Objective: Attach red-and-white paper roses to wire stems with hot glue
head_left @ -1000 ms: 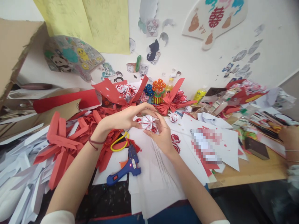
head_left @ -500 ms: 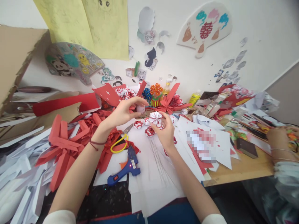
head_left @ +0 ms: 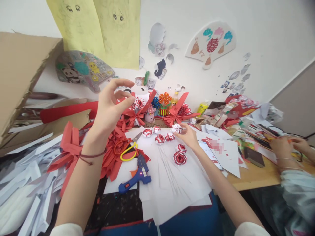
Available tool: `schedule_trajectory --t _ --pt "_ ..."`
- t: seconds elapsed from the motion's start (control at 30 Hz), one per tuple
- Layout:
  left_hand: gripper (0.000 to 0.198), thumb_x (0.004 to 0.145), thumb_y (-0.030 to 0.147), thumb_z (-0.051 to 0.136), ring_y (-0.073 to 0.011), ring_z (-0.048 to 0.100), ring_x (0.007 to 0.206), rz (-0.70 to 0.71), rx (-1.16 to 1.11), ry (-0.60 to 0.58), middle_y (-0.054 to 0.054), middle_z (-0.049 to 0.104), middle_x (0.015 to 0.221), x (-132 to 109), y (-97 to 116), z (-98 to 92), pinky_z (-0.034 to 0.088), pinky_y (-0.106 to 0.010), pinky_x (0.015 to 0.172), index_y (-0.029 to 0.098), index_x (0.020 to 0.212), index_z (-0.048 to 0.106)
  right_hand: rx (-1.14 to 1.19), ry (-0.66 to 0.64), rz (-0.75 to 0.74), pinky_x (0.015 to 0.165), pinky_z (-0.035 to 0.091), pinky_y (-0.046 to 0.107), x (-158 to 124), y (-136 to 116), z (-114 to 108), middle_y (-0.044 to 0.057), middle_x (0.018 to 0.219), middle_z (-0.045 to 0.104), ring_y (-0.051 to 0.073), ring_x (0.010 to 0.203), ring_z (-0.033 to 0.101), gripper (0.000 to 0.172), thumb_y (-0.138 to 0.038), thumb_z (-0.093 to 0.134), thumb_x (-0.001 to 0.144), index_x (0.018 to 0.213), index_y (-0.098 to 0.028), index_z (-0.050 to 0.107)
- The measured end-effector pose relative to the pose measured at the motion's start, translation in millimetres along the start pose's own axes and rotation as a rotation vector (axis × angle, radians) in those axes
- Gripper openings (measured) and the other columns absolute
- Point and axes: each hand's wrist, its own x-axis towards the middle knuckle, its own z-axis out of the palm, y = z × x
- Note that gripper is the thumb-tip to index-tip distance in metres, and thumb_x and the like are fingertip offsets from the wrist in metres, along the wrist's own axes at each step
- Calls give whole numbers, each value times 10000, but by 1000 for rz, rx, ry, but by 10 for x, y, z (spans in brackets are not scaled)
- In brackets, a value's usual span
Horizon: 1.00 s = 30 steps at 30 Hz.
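Note:
My right hand [head_left: 189, 136] pinches a red-and-white paper flower [head_left: 176, 128] with its pale side showing, at the back of the white paper [head_left: 152, 177]. Raised on the left, my left hand [head_left: 108, 105] is empty, its thumb and fingers curved and apart. Between the hands lie several paper flowers, one of them a small rose [head_left: 159, 139]. Nearer to me a larger red paper rose [head_left: 180, 158] rests beside thin wires [head_left: 169, 173]. Yellow-handled scissors [head_left: 129, 151] and a blue glue gun [head_left: 136, 178] with a lit light lie below my left hand.
Folded red paper strips [head_left: 110, 164] and white strips [head_left: 31, 190] heap up on the left. Behind stand a beaded orange flower pot [head_left: 164, 101] and red paper bouquets [head_left: 176, 114]. A phone [head_left: 208, 152] lies at right. Another person's hands [head_left: 283, 149] work at the far right.
My left hand has moved up and left, away from the flowers. My right hand has shifted right with the paper flower, uncovering the roses. The view has tilted slightly.

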Motion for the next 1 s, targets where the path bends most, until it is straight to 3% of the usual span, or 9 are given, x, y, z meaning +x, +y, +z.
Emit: schedule_trajectory --t 0.17,0.37,0.7,1.0 --pt "282 789 185 712 -132 585 809 -14 -20 5 -2 630 1165 20 -34 -33 443 -289 669 261 1050 639 -155 16 32 740 533 347 68 179 -184 82 1072 707 183 741 661 592 -446 773 674 1182 -181 623" --pt "250 794 154 710 -123 564 781 -28 -36 -59 -14 637 1155 12 -46 16 449 -305 738 238 1022 653 -229 0 118 725 523 352 23 361 -224 79 984 725 195 704 668 579 -449 789 639 1125 -172 639" --pt "202 819 204 704 -122 589 758 -86 -26 -126 -25 643 1138 6 -94 42 469 -287 688 228 1015 659 -307 -81 127 757 500 335 -151 305 -258 53 861 728 219 769 687 489 -412 796 681 1106 -191 694" --pt "202 845 146 632 -113 635 760 -105 -42 -156 -43 657 988 1 -113 57 496 -249 697 152 1046 647 -290 -116 111 743 511 321 -245 360 -185 27 825 709 193 721 676 538 -371 775 732 1223 -201 632"
